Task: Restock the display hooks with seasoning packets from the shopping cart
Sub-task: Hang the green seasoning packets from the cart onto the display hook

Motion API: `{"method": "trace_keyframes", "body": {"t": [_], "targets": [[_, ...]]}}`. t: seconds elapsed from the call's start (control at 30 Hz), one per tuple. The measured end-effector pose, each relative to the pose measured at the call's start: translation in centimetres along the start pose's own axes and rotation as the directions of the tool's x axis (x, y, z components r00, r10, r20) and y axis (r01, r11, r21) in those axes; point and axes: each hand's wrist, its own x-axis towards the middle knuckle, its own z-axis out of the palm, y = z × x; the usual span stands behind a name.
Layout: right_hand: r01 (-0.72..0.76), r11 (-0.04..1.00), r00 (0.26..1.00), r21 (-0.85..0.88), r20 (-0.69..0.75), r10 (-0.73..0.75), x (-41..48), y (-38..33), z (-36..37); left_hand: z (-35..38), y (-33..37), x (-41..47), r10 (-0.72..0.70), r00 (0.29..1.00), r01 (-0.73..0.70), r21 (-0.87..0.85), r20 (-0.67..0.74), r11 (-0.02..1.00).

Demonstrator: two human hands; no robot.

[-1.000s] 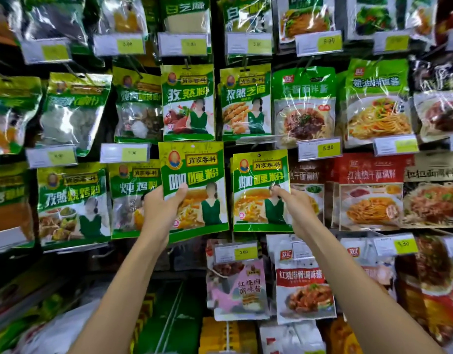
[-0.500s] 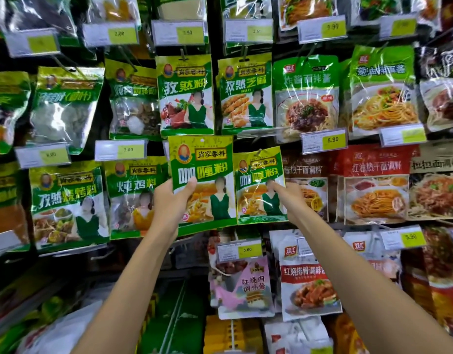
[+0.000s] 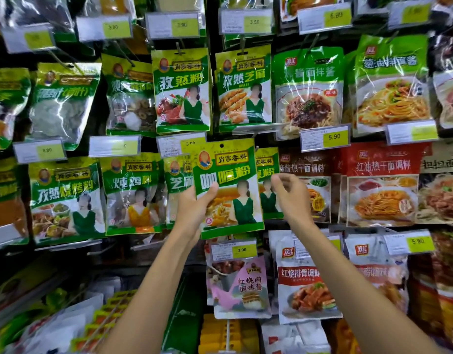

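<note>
At frame centre the left hand (image 3: pixel 192 213) grips a green seasoning packet (image 3: pixel 228 172); the right hand (image 3: pixel 291 198) curls just right of it, its grasp unclear.

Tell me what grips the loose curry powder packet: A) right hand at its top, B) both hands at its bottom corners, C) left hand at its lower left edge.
C: the left hand grips the curry powder packet by its lower left edge; the right hand is beside its right edge.
</note>
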Motion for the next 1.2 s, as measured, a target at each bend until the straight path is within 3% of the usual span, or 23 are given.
{"method": "trace_keyframes", "body": {"t": [0.1, 0.27, 0.3, 0.37, 0.43, 0.5, 0.57, 0.6, 0.77, 1.03, 1.2], "targets": [[-0.077, 0.983, 0.976, 0.164, 0.215, 0.041, -0.7, -1.1, 0.3, 1.9, 0.0, -0.3, -0.068, 0.996, 0.069, -0.017, 0.054, 0.997], [-0.053, 0.980, 0.978, 0.191, 0.210, 0.012, -1.1, -1.0, 0.0, 3.7, -0.5, -0.2, -0.070, 0.993, 0.069, 0.012, 0.094, 0.998], [-0.055, 0.978, 0.977, 0.200, 0.211, 0.012, -1.2, -0.8, -0.2, 3.6, -0.5, -0.3, -0.006, 0.997, 0.000, 0.080, 0.078, 0.997], [-0.060, 0.974, 0.980, 0.220, 0.199, 0.015, -1.0, -0.2, -0.5, 2.8, -0.2, 0.1, 0.257, 0.966, -0.246, 0.295, 0.001, 0.923], [-0.075, 0.973, 0.982, 0.219, 0.185, 0.034, -0.9, 0.3, -0.8, 1.5, 0.9, 0.8, 0.561, 0.822, -0.422, 0.558, -0.097, 0.714], [-0.085, 0.974, 0.984, 0.209, 0.169, 0.050, -0.6, 0.8, -1.0, 0.2, 2.0, 2.4, 0.793, 0.605, -0.475, 0.768, -0.070, 0.430], [-0.082, 0.976, 0.987, 0.200, 0.151, 0.052, -0.2, 0.9, -1.1, -0.9, 2.8, 4.2, 0.894, 0.448, -0.459, 0.864, 0.022, 0.209], [-0.087, 0.977, 0.988, 0.196, 0.141, 0.060, 0.1, 0.8, -1.1, -1.3, 3.2, 5.1, 0.906, 0.418, -0.441, 0.886, 0.061, 0.144], [-0.102, 0.974, 0.992, 0.204, 0.093, 0.084, 1.5, 0.3, -0.7, -2.7, 2.8, 7.5, 0.873, 0.446, -0.393, 0.919, 0.196, -0.006], [-0.158, 0.962, 0.985, 0.221, 0.100, 0.139, 2.2, 0.6, -0.2, -3.6, 2.2, 8.0, 0.866, 0.435, -0.439, 0.898, 0.248, -0.036], [-0.173, 0.976, 0.985, 0.134, 0.034, 0.170, 3.2, 1.2, 0.9, -3.9, 2.3, 8.1, 0.877, 0.390, -0.434, 0.896, 0.282, -0.096]]}}
